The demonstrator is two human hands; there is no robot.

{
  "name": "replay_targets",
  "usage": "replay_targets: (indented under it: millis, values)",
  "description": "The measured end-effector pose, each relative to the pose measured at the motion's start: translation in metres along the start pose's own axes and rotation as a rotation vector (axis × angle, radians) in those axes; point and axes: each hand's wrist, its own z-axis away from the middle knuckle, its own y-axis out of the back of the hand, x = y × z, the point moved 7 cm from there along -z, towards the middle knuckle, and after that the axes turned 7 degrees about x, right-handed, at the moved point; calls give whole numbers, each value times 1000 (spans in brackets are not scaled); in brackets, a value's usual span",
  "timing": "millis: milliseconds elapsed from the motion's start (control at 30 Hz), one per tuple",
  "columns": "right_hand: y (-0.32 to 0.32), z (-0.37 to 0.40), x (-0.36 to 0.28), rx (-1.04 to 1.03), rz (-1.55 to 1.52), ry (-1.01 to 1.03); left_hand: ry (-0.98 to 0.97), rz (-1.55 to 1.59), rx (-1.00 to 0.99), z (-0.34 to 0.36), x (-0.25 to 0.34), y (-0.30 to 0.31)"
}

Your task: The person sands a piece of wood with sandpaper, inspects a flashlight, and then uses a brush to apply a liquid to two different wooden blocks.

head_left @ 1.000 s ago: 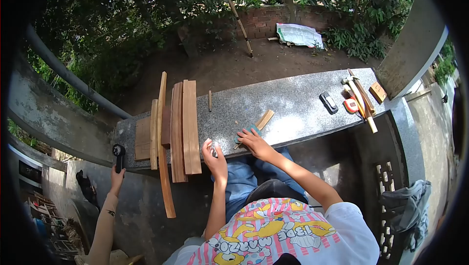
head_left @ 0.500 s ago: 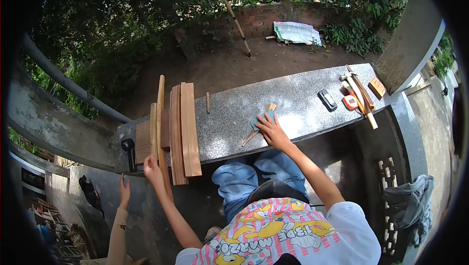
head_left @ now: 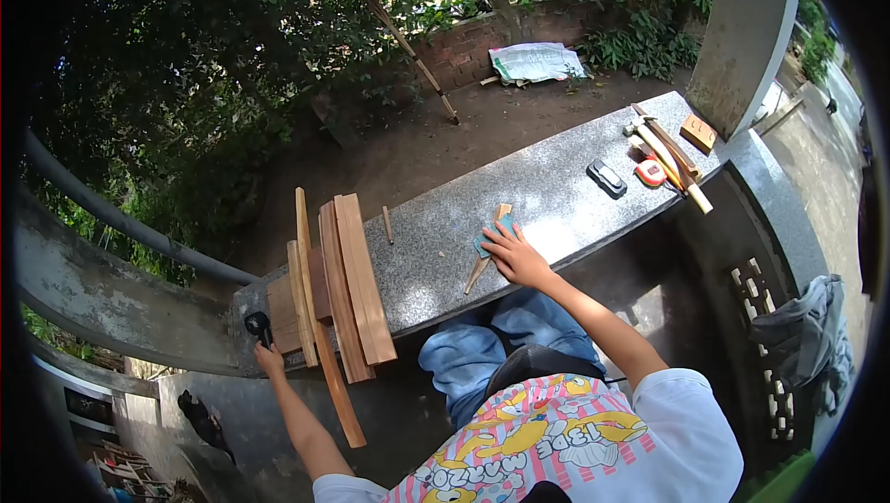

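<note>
At the bench's left end, my left hand has its fingers around the handle of a black tool. Beside it, long wooden strips and thicker boards lie across the bench. My right hand presses a teal sheet, gripped under its fingers, against a small wooden piece. That piece's narrow end points towards my legs, and its pale other end shows beyond the sheet. My palm and fingers hide part of the sheet and wood.
On the granite bench lie a short stick, a black case, a tape measure, a hammer and a wooden block. A grey cloth hangs at right. A dark animal is on the floor.
My left hand has moved from the wooden strips to the black tool. One strip now slants further out over the front edge. Another person's hand at lower left is gone from view.
</note>
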Motion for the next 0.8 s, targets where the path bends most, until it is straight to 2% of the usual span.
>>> replay_targets:
  millis: [33,100,200,233,300,433,500,600,633,700,767,800]
  values:
    - [-1,0,-1,-1,-10,11,-9,-4,9,-3,-3,1]
    - [0,0,-2,6,-3,9,127,-139,4,-1,-7,7]
    - [0,0,-3,9,0,1,141,-152,-57,1,-4,12]
    - [0,0,-2,5,-12,-4,146,-147,-52,-2,-1,14]
    - [-1,0,-4,-2,-12,5,186,-27,-162,-3,-9,7]
    - [0,-1,-4,-11,18,12,284,22,-183,4,-20,4]
    - [1,-1,-3,-28,-13,4,147,-102,-44,5,-15,10]
    - [0,-2,-4,-27,-1,0,174,-79,13,7,-21,10]
    - [-3,-2,-6,-51,-20,23,186,41,-86,2,-32,4]
    - [-3,-2,-3,-30,-14,16,350,337,-119,0,-61,-5]
    - [-5,-2,-1,-41,-68,-26,616,920,-165,26,-51,7]
    - [3,-5,-9,-49,-7,-2,615,1137,-157,36,-33,19]
